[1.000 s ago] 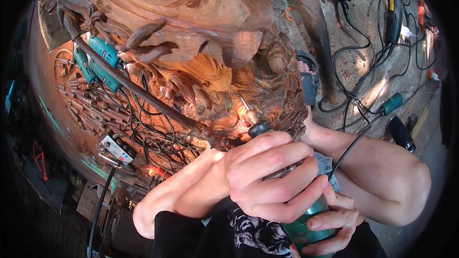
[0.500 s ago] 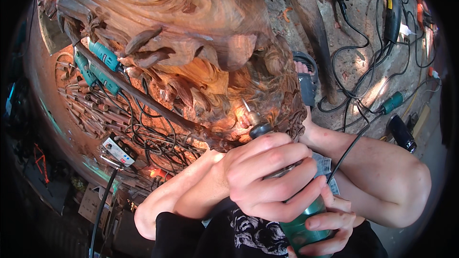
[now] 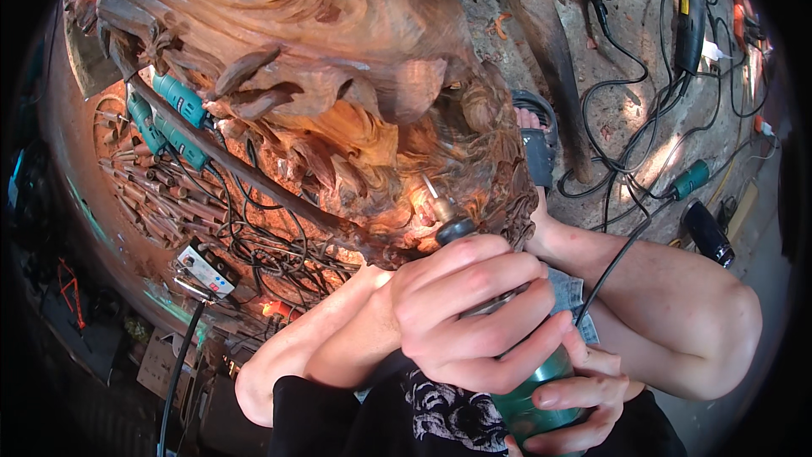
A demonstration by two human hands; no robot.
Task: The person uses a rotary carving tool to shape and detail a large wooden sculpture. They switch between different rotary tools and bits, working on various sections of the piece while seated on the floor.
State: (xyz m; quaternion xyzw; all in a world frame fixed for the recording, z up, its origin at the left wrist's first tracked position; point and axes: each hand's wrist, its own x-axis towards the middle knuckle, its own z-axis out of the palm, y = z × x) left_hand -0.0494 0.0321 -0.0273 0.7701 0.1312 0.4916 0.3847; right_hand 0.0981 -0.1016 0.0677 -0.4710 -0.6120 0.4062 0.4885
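A green electric die grinder [image 3: 539,391] slants up and left from my lap, with a thin metal bit [image 3: 431,187] at its front. My left hand [image 3: 474,313] wraps round its front part, just behind the black collar [image 3: 455,230]. Lower down, my right hand [image 3: 584,402] grips the green body. The bit's tip is over the brown wood carving [image 3: 296,34] with its flowing folds and curls; I cannot tell whether it touches the wood. A warm bright patch lies on the wood beside the bit.
Several green power tools [image 3: 179,101] lie left of the carving, near many burrs or bits [image 3: 161,186] and tangled cords. A white control box [image 3: 205,269] stands below them. More tools [image 3: 694,25] and cables lie at right. My sandalled foot [image 3: 537,135] is beside the carving.
The whole view has shifted slightly, so the carving and hands appear a little further left. Both hands keep the same grip on the die grinder.
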